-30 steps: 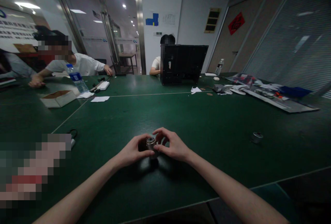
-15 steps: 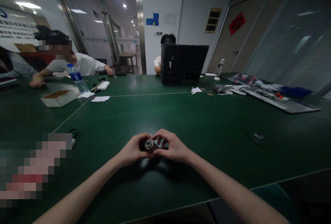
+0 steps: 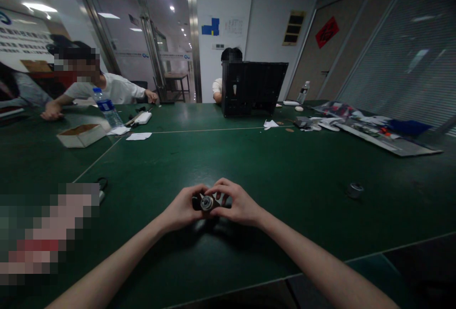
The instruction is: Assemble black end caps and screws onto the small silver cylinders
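A small cylindrical metal part is held above the green table, with its round ringed end turned up toward me. My left hand curls round its left side, thumb and fingers closed on it. From the right, my right hand pinches the same part between thumb and fingertips. Its lower portion is hidden by the fingers. Farther right on the table stands a second small metal cylinder, with neither hand near it.
An open box, a water bottle and papers lie at the left. A black case stands at the back. A board with loose items is at the right. Two people sit across.
The metal part has tilted in my fingers, so its ringed end faces me more squarely. My hands have stayed in nearly the same place.
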`<action>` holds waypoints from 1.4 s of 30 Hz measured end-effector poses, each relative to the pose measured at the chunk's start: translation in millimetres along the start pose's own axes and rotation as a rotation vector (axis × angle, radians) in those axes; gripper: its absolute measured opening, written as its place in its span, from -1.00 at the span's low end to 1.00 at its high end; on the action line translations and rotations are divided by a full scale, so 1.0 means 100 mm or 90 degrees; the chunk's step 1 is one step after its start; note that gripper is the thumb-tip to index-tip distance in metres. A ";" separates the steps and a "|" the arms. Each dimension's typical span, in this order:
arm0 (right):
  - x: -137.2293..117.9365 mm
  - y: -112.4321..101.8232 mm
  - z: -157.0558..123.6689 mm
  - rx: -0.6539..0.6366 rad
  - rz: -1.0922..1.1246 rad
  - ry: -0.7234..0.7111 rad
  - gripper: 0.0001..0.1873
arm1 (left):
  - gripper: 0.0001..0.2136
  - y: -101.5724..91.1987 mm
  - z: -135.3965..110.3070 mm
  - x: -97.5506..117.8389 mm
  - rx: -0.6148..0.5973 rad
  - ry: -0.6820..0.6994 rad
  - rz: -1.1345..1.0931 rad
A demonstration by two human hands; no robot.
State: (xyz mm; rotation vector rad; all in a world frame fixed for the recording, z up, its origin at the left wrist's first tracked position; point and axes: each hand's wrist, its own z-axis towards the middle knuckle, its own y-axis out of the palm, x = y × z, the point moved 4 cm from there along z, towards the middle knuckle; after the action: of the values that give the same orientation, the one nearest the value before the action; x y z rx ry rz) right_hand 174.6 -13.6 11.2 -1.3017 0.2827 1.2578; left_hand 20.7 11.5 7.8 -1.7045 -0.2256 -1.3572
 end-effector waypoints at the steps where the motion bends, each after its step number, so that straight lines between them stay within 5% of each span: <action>1: 0.00 0.00 0.00 -0.001 0.002 -0.001 -0.60 | -0.66 0.00 0.00 0.01 -0.004 0.001 0.004; 15: -0.04 0.00 -0.01 0.012 0.012 -0.020 -0.79 | -0.84 -0.01 -0.03 0.08 0.002 0.075 0.114; 42: 0.02 -0.14 0.01 0.049 -0.043 0.010 -0.94 | -0.74 -0.08 -0.05 0.04 0.038 0.091 0.165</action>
State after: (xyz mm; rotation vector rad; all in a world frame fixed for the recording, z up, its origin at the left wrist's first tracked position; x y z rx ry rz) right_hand 186.1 -8.7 18.0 -1.2462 0.2929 1.1704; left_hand 13.5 10.9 15.0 -1.5219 0.0357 -1.2580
